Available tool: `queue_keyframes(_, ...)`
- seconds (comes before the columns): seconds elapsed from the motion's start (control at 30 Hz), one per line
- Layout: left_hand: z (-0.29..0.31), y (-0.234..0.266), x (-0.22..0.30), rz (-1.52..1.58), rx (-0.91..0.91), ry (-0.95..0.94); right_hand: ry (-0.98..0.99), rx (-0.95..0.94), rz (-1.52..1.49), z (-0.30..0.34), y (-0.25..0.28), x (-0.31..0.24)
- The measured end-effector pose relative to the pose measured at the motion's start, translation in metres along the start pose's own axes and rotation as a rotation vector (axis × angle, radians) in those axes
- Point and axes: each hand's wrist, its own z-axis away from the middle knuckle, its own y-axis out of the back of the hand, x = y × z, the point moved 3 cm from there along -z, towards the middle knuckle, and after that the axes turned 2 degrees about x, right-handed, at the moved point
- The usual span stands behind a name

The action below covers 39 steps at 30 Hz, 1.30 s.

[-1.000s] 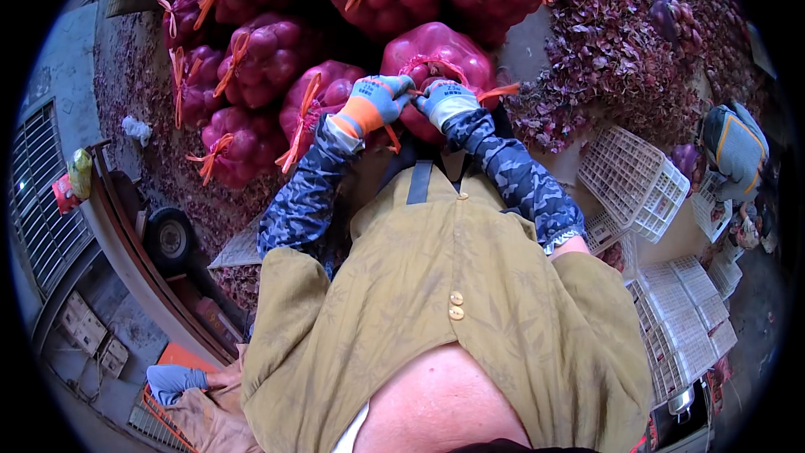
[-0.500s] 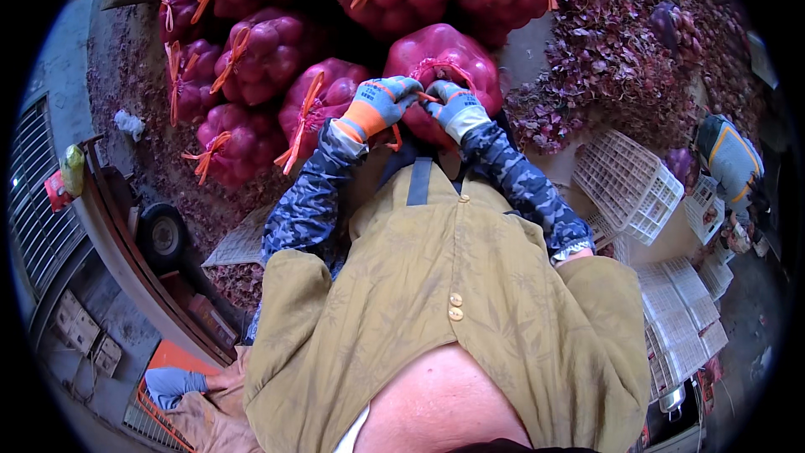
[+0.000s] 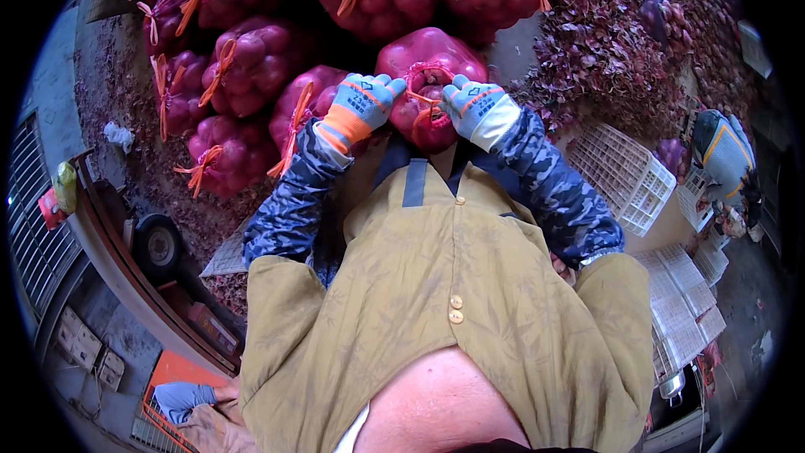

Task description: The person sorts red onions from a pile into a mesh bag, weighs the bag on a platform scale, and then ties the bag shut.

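Red mesh sack of onions (image 3: 429, 75) lies between both gloved hands, its open mouth pinched by the left hand (image 3: 362, 105) and right hand (image 3: 480, 107). Tied sacks (image 3: 243, 63) with orange cords pile beyond; white plastic crates (image 3: 625, 176) sit right.

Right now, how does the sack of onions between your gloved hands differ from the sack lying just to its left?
The sack between the hands has an open mouth, pinched by the left hand and right hand; the sack to its left is already tied shut with orange string. The held one sits upright, mouth toward the camera; the other lies on its side. Both are red mesh sacks full of purple onions.
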Motion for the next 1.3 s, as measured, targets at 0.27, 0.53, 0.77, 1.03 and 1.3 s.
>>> queue_keyframes(0.27, 0.112, -0.138, -0.090, 0.490, 0.129, 0.536, -0.524, -0.118, -0.219, 0.047, -0.067, 0.103)
queue_keyframes(0.53, 0.010, -0.026, 0.019, 1.637, 0.383, 0.503, -0.346, 0.348, -1.757, -0.013, -0.057, 0.039)
queue_keyframes(0.77, -0.007, 0.057, 0.051, 1.878, 0.569, 0.783, -0.418, 0.006, -2.342, -0.040, -0.015, -0.003)
queue_keyframes(1.03, 0.016, 0.018, 0.006, 2.130, 0.551, 0.961, -0.567, -0.032, -2.117, -0.028, -0.012, 0.037)
queue_keyframes(1.3, 0.059, -0.092, -0.084, 2.057, 0.865, 1.190, -0.744, 0.101, -1.956, -0.018, -0.085, 0.144)
